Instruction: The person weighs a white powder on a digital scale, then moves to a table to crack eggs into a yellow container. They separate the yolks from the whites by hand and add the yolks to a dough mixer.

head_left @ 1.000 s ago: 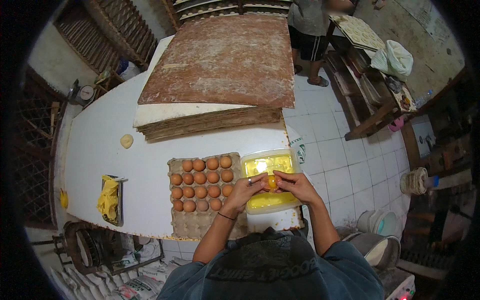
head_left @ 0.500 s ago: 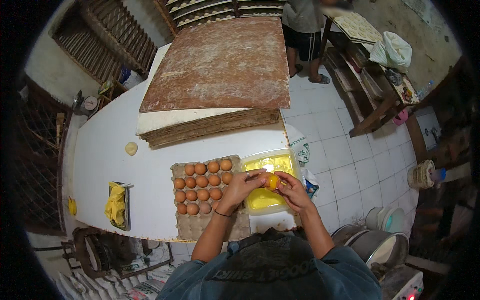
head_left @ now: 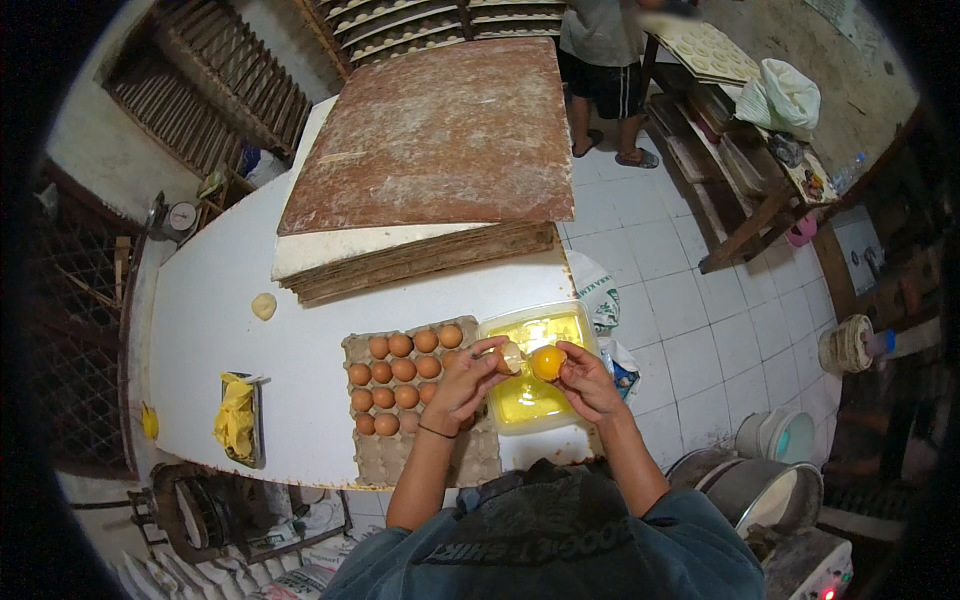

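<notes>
Over a rectangular clear plastic tub [head_left: 484, 330] with yellow liquid in it, I hold the two parts of a cracked egg apart. My left hand [head_left: 468, 385] grips an eggshell half [head_left: 510, 357] whose pale inside shows. In the fingers of my right hand [head_left: 590, 385] is the other eggshell half, with a round orange yolk [head_left: 548, 362] in it. Beside the tub on the left lies a grey cardboard egg tray [head_left: 375, 460], holding rows of brown eggs [head_left: 403, 370]; my left forearm covers part of it.
A stack of boards [head_left: 430, 140] fills the far table. Left are a dough ball [head_left: 264, 306] and a narrow tray with yellow spread [head_left: 236, 415]. Metal pots [head_left: 770, 495] stand low right. A person [head_left: 605, 70] stands beyond, near a wooden rack [head_left: 730, 160].
My hands have drawn apart, and the egg between them has parted into two shell halves. The yolk now shows clearly in the right-hand half.
</notes>
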Demonstrator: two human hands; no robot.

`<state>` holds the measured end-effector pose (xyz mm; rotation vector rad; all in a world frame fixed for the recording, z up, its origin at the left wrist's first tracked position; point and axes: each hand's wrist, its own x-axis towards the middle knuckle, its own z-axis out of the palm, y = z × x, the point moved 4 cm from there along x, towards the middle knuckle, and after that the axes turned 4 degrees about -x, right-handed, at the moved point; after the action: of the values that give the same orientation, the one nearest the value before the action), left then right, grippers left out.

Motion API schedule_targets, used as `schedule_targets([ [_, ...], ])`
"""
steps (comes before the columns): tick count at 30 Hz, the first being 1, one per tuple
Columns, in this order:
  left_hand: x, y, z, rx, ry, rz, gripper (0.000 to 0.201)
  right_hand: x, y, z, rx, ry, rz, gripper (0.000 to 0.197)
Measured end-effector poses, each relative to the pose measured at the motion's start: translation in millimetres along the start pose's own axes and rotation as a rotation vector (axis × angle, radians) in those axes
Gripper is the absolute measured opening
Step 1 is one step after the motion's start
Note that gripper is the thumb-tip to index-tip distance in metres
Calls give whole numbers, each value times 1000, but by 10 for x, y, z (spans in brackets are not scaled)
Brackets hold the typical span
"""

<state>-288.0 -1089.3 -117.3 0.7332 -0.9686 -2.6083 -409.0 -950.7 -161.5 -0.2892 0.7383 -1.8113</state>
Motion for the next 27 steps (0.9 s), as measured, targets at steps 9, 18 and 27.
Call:
schedule_targets([
  [9, -144, 33, 21, 1012, 93, 291, 38, -1, -172, 28, -27, -36, -11, 40],
  [18, -250, 48, 235, 1492, 91, 585, 40, -55, -339, 99, -121, -34, 0, 44],
  [27, -362, 140, 317, 771, -35, 514, 35, -68, -411, 125, -141, -50, -13, 44],
])
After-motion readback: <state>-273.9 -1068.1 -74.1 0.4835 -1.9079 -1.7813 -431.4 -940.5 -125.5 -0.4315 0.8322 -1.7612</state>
